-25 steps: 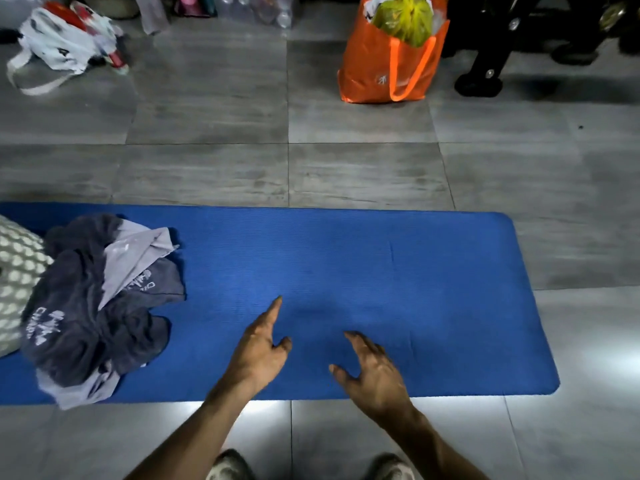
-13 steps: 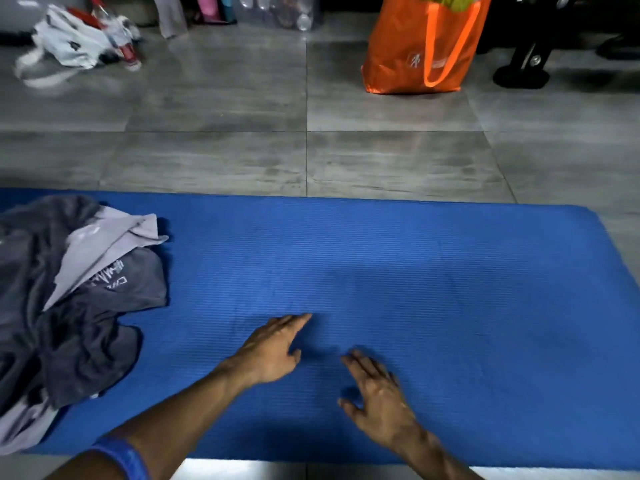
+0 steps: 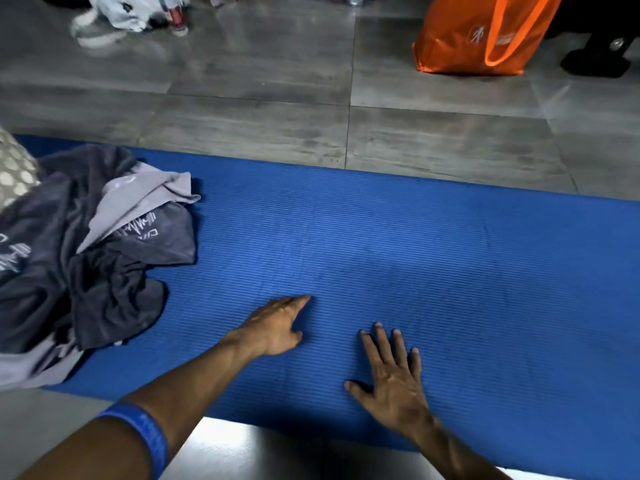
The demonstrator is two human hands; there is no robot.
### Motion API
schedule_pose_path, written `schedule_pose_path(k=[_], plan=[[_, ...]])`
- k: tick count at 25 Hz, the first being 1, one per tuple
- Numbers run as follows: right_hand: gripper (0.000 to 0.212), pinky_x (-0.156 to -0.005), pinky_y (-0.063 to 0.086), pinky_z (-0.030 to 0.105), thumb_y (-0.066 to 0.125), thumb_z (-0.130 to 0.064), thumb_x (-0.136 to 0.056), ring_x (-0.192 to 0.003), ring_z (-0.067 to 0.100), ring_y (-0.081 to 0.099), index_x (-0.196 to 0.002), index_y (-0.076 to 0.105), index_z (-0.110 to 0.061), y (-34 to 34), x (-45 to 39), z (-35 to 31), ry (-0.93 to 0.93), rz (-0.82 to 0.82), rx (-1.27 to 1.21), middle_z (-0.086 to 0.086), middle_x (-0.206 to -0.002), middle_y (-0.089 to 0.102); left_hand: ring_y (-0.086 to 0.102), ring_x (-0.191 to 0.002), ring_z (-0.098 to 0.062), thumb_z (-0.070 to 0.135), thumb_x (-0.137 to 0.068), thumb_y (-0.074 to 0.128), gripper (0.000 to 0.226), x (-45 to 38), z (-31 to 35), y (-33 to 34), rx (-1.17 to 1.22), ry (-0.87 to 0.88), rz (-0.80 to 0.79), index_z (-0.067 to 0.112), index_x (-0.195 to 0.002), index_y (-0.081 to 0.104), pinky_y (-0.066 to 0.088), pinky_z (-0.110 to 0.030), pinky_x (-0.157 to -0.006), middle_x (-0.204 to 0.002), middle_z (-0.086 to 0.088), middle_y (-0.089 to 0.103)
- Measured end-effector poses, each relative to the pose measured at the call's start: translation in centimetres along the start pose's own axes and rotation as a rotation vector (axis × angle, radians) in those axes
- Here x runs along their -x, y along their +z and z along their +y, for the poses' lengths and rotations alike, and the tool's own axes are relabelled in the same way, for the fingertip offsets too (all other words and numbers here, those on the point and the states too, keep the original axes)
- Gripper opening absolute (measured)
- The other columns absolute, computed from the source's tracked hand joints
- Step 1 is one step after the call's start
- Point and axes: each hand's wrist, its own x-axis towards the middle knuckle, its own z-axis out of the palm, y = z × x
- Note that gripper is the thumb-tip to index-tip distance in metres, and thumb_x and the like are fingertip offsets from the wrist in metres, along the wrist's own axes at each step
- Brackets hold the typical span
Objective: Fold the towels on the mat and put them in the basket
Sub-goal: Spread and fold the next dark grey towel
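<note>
A blue ribbed mat (image 3: pixel 415 258) lies across the grey tile floor. On its left end sits a crumpled heap of towels (image 3: pixel 79 258), dark grey ones with white lettering and a light grey one on top. A patterned white-dotted basket (image 3: pixel 14 171) shows only at the left edge behind the heap. My left hand (image 3: pixel 277 323) rests on the mat with straight fingers, to the right of the heap and apart from it. My right hand (image 3: pixel 391 372) lies flat on the mat with fingers spread. Neither hand holds anything.
An orange shopping bag (image 3: pixel 481 32) stands on the floor beyond the mat at the back right, with a black object (image 3: pixel 595 60) beside it. A white bag and cans (image 3: pixel 135 12) lie at the back left. Grey tiles surround the mat.
The camera has come closer and lower over the mat. Both hands have slid forward a little on the mat, and my right hand's fingers have spread flat.
</note>
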Motion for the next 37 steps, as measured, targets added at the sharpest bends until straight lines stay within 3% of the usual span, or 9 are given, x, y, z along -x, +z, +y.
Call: schedule_pose_path(k=[10, 14, 18, 21, 26, 28, 30, 34, 37], plan=[[0.098, -0.118, -0.009, 0.053, 0.023, -0.084, -0.072, -0.147, 0.023, -0.023, -0.152, -0.011, -0.039, -1.6, -2.5, 0.6, -0.011, -0.02, 0.037, -0.012, -0.159, -0.025, 0.013, -0.149, -0.019, 0.035, -0.093, 0.057, 0.081, 0.4, -2.5, -0.2, 0.041, -0.058, -0.013, 0.034, -0.155, 0.006, 0.017, -0.036, -0.121, -0.162, 0.006, 0.012], [0.089, -0.105, 0.036, 0.058, 0.033, -0.072, -0.077, -0.139, 0.036, 0.039, -0.146, 0.038, -0.017, -2.9, -3.2, -2.3, -0.161, 0.091, 0.173, 0.007, -0.154, 0.037, 0.018, -0.147, -0.023, 0.037, -0.091, 0.056, 0.079, 1.3, -4.1, -1.7, 0.003, -0.159, 0.065, 0.031, -0.155, 0.01, 0.023, -0.04, -0.119, -0.161, 0.002, 0.018], [0.08, -0.09, 0.052, 0.051, 0.041, -0.067, -0.075, -0.125, 0.034, 0.056, -0.136, 0.051, -0.017, -4.8, -5.2, -9.8, -0.382, 0.152, 0.194, 0.008, -0.141, 0.054, 0.024, -0.144, -0.028, 0.035, -0.09, 0.056, 0.076, 3.8, -7.8, -4.0, -0.051, -0.322, 0.18, 0.025, -0.155, 0.016, 0.026, -0.043, -0.116, -0.159, -0.005, 0.023], [0.084, -0.098, 0.047, 0.048, 0.037, -0.069, -0.074, -0.131, 0.032, 0.05, -0.14, 0.051, -0.018, -5.3, -6.4, -14.8, -0.471, 0.141, 0.206, 0.006, -0.149, 0.046, 0.034, -0.137, -0.029, 0.037, -0.087, 0.058, 0.071, 5.9, -12.4, -5.0, -0.111, -0.443, 0.31, 0.025, -0.15, 0.028, 0.032, -0.043, -0.11, -0.15, -0.003, 0.035], [0.097, -0.119, 0.009, 0.039, 0.012, -0.072, -0.069, -0.151, 0.02, -0.001, -0.156, 0.006, -0.03, -5.9, -6.5, -18.0, -0.547, 0.02, 0.145, -0.006, -0.164, -0.006, 0.027, -0.137, -0.035, 0.038, -0.079, 0.061, 0.055, 8.0, -21.4, -3.6, -0.024, -0.599, 0.285, 0.032, -0.134, 0.053, 0.03, -0.044, -0.112, -0.144, -0.009, 0.04], [0.096, -0.119, 0.008, 0.038, 0.012, -0.071, -0.069, -0.151, 0.019, -0.003, -0.155, 0.004, -0.031, -5.9, -6.3, -17.7, -0.536, -0.001, 0.154, -0.007, -0.164, -0.009, 0.028, -0.135, -0.036, 0.048, -0.079, 0.051, 0.046, 8.1, -22.8, -3.0, -0.202, -0.614, 0.324, 0.037, -0.123, 0.062, 0.027, -0.041, -0.111, -0.139, -0.009, 0.051], [0.096, -0.12, 0.009, 0.038, 0.012, -0.07, -0.068, -0.151, 0.018, -0.002, -0.155, 0.005, -0.031, -6.0, -6.0, -17.2, -0.525, -0.034, 0.16, -0.007, -0.164, -0.008, 0.05, -0.12, -0.032, 0.046, -0.086, 0.049, 0.037, 8.1, -22.5, -3.8, -0.196, -0.63, 0.423, 0.028, -0.111, 0.07, 0.037, -0.038, -0.102, -0.117, -0.008, 0.067], [0.092, -0.12, 0.015, 0.037, 0.012, -0.067, -0.07, -0.149, 0.015, 0.009, -0.154, 0.013, -0.03, -6.8, -5.6, -16.2, -0.502, -0.042, 0.137, -0.007, -0.164, 0.003, 0.069, -0.091, -0.034, 0.02, -0.083, 0.06, 0.018, 8.6, -19.4, -6.4, 0.062, -0.546, 0.672, 0.014, -0.089, 0.076, 0.056, -0.039, -0.078, -0.09, -0.014, 0.074], [0.074, -0.12, 0.015, 0.028, 0.045, -0.051, -0.09, -0.147, 0.011, 0.017, -0.154, 0.014, -0.03, -7.5, -5.2, -15.0, -0.497, 0.001, -0.034, -0.01, -0.162, 0.014, 0.068, -0.072, -0.02, 0.008, -0.071, 0.058, 0.022, 7.9, -12.7, -7.7, 0.384, -0.257, 0.863, 0.019, -0.079, 0.076, 0.055, -0.03, -0.072, -0.077, -0.002, 0.075]])
